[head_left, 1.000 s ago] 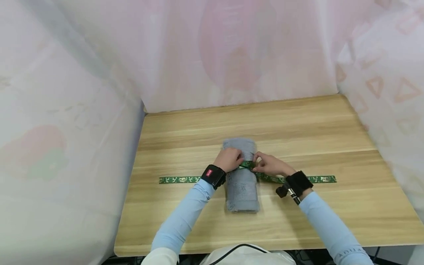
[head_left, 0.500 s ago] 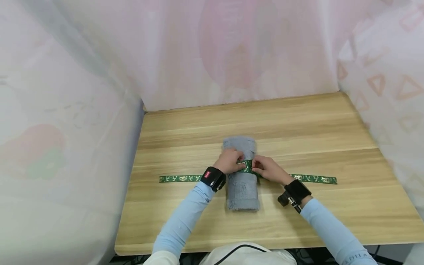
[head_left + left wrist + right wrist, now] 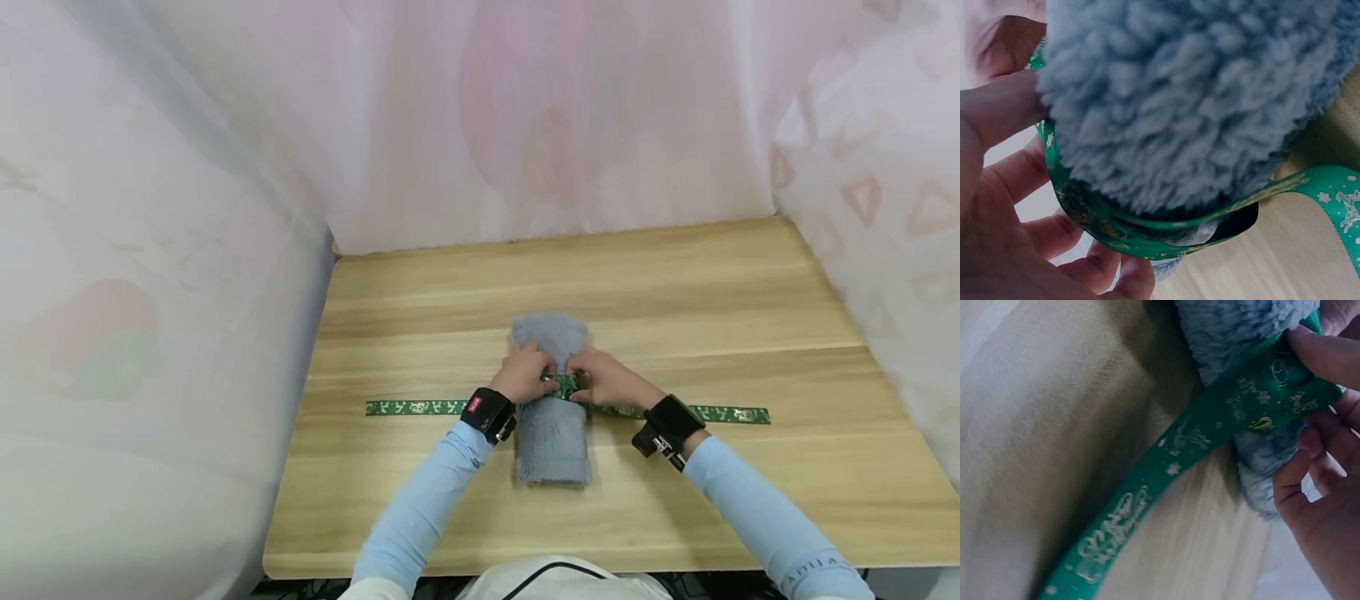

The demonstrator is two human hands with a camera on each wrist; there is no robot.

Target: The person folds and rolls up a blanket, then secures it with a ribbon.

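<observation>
- Green ribbon (image 3: 420,407), gold-printed, is wrapped over fluffy grey rolled towel (image 3: 551,442).
- It is pinched by left hand (image 3: 525,375) and right hand (image 3: 603,381); crossing is hidden by fingers.

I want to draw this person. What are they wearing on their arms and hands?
Both arms wear long light blue sleeves; the right sleeve has small lettering near the elbow. The left wrist carries a black band with a red tag, the right wrist a black band with a small camera. The hands are bare.

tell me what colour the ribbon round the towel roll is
Green ribbon with a gold printed pattern; the right wrist view shows it best.
</observation>
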